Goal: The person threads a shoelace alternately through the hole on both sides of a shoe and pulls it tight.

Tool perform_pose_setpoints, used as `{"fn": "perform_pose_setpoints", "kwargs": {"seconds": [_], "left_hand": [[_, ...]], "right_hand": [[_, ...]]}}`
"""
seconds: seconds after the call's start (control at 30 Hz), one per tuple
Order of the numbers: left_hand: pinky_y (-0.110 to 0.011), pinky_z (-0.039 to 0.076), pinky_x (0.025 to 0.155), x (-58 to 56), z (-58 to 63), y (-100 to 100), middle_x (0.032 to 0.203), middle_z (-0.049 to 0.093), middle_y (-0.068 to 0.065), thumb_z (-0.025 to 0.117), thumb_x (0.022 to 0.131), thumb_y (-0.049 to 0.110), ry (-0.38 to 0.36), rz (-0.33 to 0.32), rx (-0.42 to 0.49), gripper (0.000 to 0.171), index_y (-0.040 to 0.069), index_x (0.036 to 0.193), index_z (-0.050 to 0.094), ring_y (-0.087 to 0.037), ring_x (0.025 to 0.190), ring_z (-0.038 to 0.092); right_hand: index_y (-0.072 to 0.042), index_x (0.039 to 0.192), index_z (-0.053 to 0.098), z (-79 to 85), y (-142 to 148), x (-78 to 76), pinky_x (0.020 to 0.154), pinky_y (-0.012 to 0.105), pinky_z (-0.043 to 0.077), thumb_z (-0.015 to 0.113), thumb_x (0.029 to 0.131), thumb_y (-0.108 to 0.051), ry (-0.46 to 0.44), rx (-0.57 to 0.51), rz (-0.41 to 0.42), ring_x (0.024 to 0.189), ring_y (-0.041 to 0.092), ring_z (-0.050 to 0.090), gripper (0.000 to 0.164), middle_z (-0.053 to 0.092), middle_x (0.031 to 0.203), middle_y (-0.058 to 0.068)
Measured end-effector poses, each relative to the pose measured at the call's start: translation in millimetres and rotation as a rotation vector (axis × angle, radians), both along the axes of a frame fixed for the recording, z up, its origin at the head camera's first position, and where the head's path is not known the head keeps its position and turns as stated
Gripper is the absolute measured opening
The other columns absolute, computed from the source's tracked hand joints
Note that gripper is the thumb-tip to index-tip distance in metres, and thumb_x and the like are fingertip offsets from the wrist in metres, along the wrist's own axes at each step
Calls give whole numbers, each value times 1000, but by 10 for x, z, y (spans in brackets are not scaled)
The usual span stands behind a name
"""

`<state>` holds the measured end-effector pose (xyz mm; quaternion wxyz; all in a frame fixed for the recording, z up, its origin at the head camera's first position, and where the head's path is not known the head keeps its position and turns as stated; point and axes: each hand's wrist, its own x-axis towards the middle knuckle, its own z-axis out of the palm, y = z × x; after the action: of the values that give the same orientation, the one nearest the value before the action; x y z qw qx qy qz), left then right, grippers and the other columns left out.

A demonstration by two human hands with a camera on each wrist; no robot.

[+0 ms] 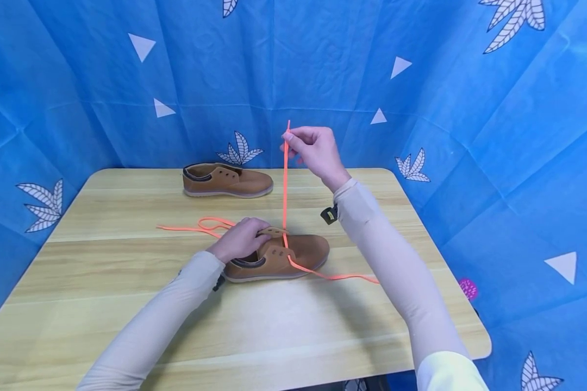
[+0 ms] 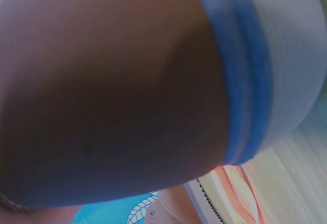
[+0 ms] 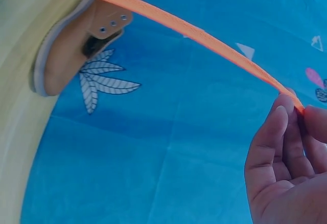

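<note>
A brown shoe [image 1: 313, 250] lies on the table with its toe to the right; its side and sole fill most of the left wrist view. My left hand [image 1: 242, 239] holds the raised far eyelet flap [image 1: 272, 232] of this shoe. An orange shoelace [image 1: 285, 184] runs straight up from the lacing area to my right hand [image 1: 318, 149], whose thumb and fingers pinch it near its tip. In the right wrist view the shoelace [image 3: 204, 38] stretches taut from the fingers. Its other end lies loose over the near side, toward the right.
A second brown shoe [image 1: 235, 183], without a lace, stands at the back of the wooden table [image 1: 102, 293]. Another orange lace [image 1: 195, 228] lies looped left of the near shoe. Blue patterned cloth [image 1: 313, 70] hangs behind and beside the table.
</note>
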<state>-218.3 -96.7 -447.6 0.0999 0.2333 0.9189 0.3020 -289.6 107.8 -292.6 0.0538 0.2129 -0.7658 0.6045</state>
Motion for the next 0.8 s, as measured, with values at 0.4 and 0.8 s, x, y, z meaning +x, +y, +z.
{"fn": "perform_pose_setpoints", "kwargs": {"seconds": [0.4, 0.8], "left_hand": [[-27, 42, 55, -47, 8, -2, 70, 57, 0, 64, 102, 13, 9, -21, 11, 11, 13, 98, 75, -12, 55, 52], [-29, 44, 56, -157, 22, -16, 70, 57, 0, 64, 103, 16, 5, -7, -13, 15, 15, 90, 71, -14, 55, 53]], "right_hand": [[-5, 108, 79, 248, 10, 71, 65, 28, 57, 71, 99, -23, 37, -38, 16, 72, 16, 67, 22, 78, 90, 13], [-6, 109, 79, 313, 68, 60, 71, 33, 59, 71, 99, -24, 41, -46, 10, 83, 29, 69, 22, 77, 91, 12]]}}
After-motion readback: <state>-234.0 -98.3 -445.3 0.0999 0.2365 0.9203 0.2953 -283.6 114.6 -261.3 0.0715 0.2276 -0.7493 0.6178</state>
